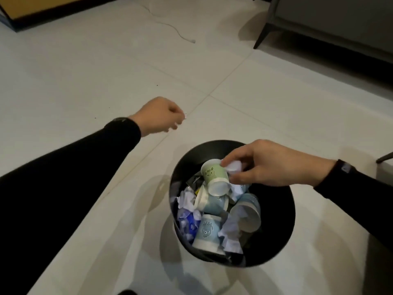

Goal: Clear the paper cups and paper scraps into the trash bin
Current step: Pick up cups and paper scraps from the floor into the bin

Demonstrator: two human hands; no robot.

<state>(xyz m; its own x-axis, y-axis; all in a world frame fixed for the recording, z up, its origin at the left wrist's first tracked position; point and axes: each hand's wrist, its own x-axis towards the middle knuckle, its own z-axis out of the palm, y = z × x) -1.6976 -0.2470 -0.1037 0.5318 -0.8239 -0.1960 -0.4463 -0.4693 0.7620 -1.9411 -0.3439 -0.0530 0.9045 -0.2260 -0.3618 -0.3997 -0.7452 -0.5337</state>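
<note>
Over black trash bin (278,220), right hand (261,165) pinching crumpled paper scrap (234,166) beside green paper cup (213,173), left hand (157,116) curled round tiny white scrap (185,116)

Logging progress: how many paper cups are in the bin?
4: green cup on top, middle blue cup under it, right blue cup on its side, nearest blue cup; more may be buried.

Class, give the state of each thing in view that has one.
trash bin: upright, nearly full.
green paper cup: on its side, atop the pile.
blue paper cups: lying in the bin.
left hand: pinches a small paper scrap.
right hand: holds a crumpled paper scrap over the bin.
</note>
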